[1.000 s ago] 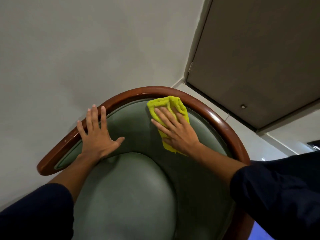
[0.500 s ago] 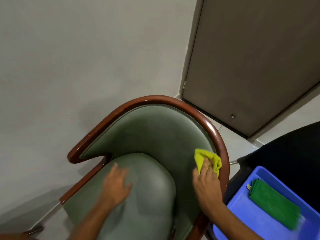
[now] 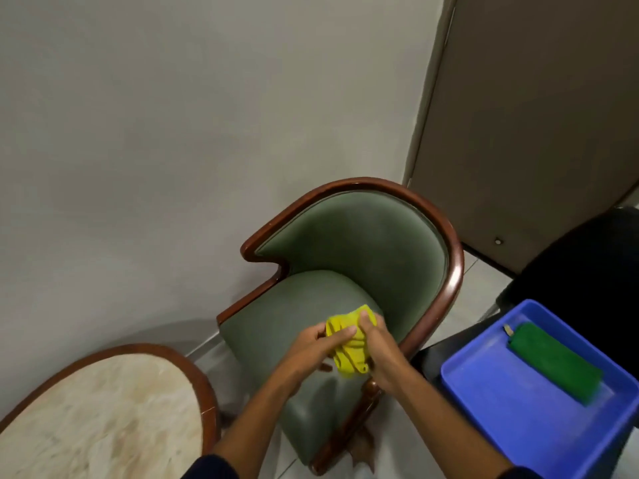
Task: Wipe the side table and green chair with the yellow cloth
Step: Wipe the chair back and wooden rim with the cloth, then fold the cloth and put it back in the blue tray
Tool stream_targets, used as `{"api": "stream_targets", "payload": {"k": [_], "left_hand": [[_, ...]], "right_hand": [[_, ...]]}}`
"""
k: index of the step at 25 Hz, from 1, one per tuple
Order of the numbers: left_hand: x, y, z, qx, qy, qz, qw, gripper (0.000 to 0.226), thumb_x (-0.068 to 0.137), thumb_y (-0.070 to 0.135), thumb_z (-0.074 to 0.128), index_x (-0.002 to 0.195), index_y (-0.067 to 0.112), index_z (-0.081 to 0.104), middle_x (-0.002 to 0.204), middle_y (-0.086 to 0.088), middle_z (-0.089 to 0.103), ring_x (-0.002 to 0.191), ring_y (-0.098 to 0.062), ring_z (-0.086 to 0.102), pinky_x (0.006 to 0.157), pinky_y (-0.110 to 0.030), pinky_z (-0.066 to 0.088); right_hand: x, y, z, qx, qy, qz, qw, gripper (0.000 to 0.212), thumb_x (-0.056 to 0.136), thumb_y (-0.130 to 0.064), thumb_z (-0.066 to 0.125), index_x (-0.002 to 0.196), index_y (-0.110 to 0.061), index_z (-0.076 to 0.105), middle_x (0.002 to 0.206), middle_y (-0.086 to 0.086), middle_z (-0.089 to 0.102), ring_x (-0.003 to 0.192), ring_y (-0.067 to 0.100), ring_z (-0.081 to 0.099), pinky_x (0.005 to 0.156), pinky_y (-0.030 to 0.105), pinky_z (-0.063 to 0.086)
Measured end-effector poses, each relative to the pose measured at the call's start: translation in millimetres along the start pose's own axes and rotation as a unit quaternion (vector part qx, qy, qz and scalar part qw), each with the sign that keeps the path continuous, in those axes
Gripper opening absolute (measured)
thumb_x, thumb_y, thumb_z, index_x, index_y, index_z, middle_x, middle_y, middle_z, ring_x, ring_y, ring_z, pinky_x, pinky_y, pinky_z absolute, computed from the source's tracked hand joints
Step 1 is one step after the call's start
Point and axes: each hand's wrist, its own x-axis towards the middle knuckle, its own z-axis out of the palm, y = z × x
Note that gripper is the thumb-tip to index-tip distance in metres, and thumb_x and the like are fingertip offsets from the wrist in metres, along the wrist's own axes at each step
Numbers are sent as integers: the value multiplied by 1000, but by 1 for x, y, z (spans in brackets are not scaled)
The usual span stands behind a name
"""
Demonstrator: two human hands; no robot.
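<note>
The green chair (image 3: 359,257) with a dark wooden frame stands against the wall, in the middle of the view. Above its seat I hold the yellow cloth (image 3: 349,344), bunched up, between both hands. My left hand (image 3: 311,347) grips its left side and my right hand (image 3: 375,344) grips its right side. The round side table (image 3: 103,406), with a pale marbled top and a wooden rim, sits at the lower left, beside the chair.
A blue plastic tray (image 3: 518,409) at the lower right holds a folded green cloth (image 3: 556,363). A black chair or cart (image 3: 587,257) stands behind it. A grey door (image 3: 536,115) fills the upper right, and a plain wall runs behind the chair.
The view has pulled back from the chair. My right hand left the chair's right armrest with the cloth, my left hand lifted off the seat, and both now hold the cloth together.
</note>
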Motion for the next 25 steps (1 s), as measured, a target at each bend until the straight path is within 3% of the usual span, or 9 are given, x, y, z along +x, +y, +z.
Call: {"api": "stream_targets", "payload": {"k": [2, 4, 6, 9, 13, 16, 20, 22, 25], "left_hand": [[-15, 12, 6, 110, 112, 101, 982, 54, 65, 54, 74, 102, 15, 71, 109, 2, 63, 109, -19, 59, 97, -38, 49], [-31, 34, 16, 225, 167, 193, 940, 45, 66, 52, 69, 95, 18, 70, 112, 9, 53, 108, -10, 47, 96, -34, 43], [-45, 60, 32, 235, 111, 238, 936, 38, 64, 52, 62, 81, 18, 66, 93, 2, 67, 87, -17, 60, 82, -37, 54], [-47, 91, 68, 150, 14, 249, 957, 29, 65, 40, 67, 72, 12, 62, 67, -3, 61, 62, -15, 58, 64, -30, 51], [-3, 103, 140, 68, -55, 183, 979, 33, 71, 29, 70, 86, 1, 65, 76, -6, 61, 70, -15, 55, 66, -31, 47], [45, 67, 207, 129, -57, 131, 981, 34, 65, 40, 70, 84, 13, 67, 76, -2, 65, 70, -13, 56, 71, -35, 51], [107, -17, 312, 230, -139, 24, 963, 43, 64, 33, 74, 102, 15, 65, 100, -12, 72, 86, -21, 64, 87, -40, 54], [110, -24, 328, 245, -106, 17, 963, 45, 76, 14, 71, 119, 11, 58, 115, -14, 68, 102, -28, 64, 88, -33, 48], [129, -10, 335, 252, -68, 61, 963, 61, 80, 6, 62, 137, 16, 42, 128, -16, 60, 117, -34, 57, 96, -39, 47]], "right_hand": [[-19, -10, -4, 108, -16, 22, 994, 46, 97, -51, 37, 124, -17, 51, 114, 16, 66, 92, 28, 67, 65, 33, 55], [-40, -19, -24, 144, -34, 37, 988, 54, 95, -57, 33, 127, -17, 53, 126, 10, 60, 108, 26, 60, 81, 38, 52], [-57, -19, -57, 174, 6, 34, 984, 59, 93, -57, 40, 134, -15, 47, 135, 8, 52, 119, 26, 52, 91, 41, 47], [-77, -6, -117, 253, 57, 44, 965, 71, 87, -57, 52, 140, -11, 44, 143, 11, 49, 132, 29, 46, 102, 45, 42], [-96, 22, -205, 390, 30, 86, 916, 62, 92, -50, 43, 126, 0, 60, 130, 24, 61, 122, 40, 57, 108, 53, 40], [-95, 52, -269, 388, 90, 110, 911, 45, 97, -29, 44, 128, 1, 58, 128, 26, 62, 119, 39, 59, 98, 52, 50], [-71, 125, -363, 286, 236, 191, 909, 30, 86, -12, 52, 109, 1, 67, 95, 24, 75, 80, 34, 74, 64, 43, 62], [-58, 144, -380, 214, 289, 185, 915, 33, 80, -8, 61, 111, 2, 65, 106, 28, 71, 90, 38, 72, 75, 51, 60], [-34, 161, -394, 130, 289, 150, 937, 35, 80, -6, 69, 113, 5, 63, 112, 25, 68, 95, 39, 68, 92, 57, 53]]}}
